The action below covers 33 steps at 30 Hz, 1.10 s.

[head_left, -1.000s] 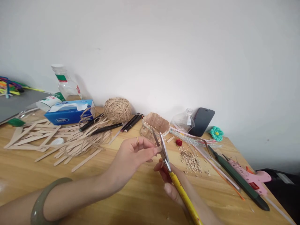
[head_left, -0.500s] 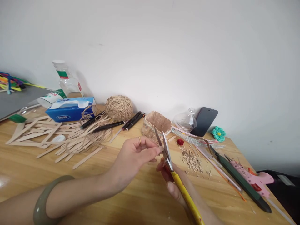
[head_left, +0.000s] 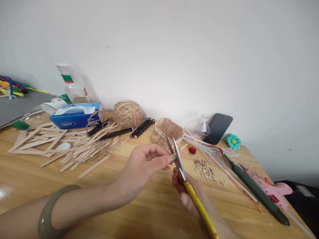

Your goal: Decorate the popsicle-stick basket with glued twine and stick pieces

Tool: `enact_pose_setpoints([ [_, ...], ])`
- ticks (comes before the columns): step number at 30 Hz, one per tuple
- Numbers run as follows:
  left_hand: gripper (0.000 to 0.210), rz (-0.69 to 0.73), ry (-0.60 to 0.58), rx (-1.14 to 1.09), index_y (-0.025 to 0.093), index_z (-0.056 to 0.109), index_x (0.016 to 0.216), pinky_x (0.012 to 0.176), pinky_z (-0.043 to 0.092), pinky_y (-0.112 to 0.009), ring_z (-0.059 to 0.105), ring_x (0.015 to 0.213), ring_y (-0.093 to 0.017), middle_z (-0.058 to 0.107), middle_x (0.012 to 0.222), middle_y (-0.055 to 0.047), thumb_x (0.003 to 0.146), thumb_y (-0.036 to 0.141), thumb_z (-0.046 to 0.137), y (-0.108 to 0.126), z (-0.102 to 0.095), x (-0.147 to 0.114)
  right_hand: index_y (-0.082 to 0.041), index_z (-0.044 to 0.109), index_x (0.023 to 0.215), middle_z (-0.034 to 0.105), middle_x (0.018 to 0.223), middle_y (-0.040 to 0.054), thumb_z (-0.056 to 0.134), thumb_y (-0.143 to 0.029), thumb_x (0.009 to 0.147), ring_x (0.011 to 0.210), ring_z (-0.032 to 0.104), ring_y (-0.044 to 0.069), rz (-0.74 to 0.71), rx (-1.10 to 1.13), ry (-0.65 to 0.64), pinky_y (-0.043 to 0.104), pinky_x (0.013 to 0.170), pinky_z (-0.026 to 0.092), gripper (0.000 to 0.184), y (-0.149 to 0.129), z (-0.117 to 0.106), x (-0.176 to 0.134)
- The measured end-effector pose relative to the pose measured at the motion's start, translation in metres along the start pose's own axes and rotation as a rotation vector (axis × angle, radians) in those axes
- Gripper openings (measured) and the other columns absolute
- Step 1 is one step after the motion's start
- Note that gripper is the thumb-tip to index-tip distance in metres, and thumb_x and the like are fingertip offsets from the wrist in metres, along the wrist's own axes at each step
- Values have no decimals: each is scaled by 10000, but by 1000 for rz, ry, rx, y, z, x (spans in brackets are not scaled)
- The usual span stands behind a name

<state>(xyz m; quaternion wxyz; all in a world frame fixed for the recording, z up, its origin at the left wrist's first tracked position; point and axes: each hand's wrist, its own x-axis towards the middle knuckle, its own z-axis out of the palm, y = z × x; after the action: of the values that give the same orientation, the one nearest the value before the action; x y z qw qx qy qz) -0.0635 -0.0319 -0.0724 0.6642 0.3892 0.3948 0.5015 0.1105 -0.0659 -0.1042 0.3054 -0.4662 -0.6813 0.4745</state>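
The left hand pinched a wooden stick piece at the parted blades of the scissors, apparently to steady it, while the right hand gripped the scissors.

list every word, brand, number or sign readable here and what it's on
None can be read for certain:
Blue box-shaped tissue pack: white oval logo and side lettering, too blurred.
White-and-green cylindrical container on its side: tilted lettering, too blurred.
Clear bottle with white cap: green and red labels, too small.
Pink plastic glue gun: red label, too small.
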Motion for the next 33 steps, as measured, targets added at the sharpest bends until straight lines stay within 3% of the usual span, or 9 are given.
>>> enact_pose_setpoints([
  [11,113,9,3,32,141,643,623,624,514,-226,600,617,-98,670,656,6,646,200,737,4,-2,1,-201,424,783,392,746,-2,430,-742,760,664,356,147,-57,-17,-67,266,586,352,541,9,-5,5],
  [19,123,-26,3,21,143,637,597,600,501,-208,580,576,-81,652,605,20,631,204,739,4,-1,0,-225,518,908,455,777,18,457,-708,773,700,431,176,-4,10,-38,280,603,395,506,-2,-2,0],
  [26,108,-12,-17,60,142,643,604,607,487,-208,579,587,-85,649,605,15,639,203,724,3,-3,2,-206,469,819,401,747,-2,461,-706,775,665,369,149,-57,25,-66,267,597,363,502,0,-4,5],
  [33,103,10,-18,109,153,633,603,606,489,-228,586,600,-105,658,615,6,643,208,711,6,-3,0,-212,417,747,361,720,-20,504,-734,727,644,322,140,-3,58,-51,270,613,350,529,-11,-3,4],
])
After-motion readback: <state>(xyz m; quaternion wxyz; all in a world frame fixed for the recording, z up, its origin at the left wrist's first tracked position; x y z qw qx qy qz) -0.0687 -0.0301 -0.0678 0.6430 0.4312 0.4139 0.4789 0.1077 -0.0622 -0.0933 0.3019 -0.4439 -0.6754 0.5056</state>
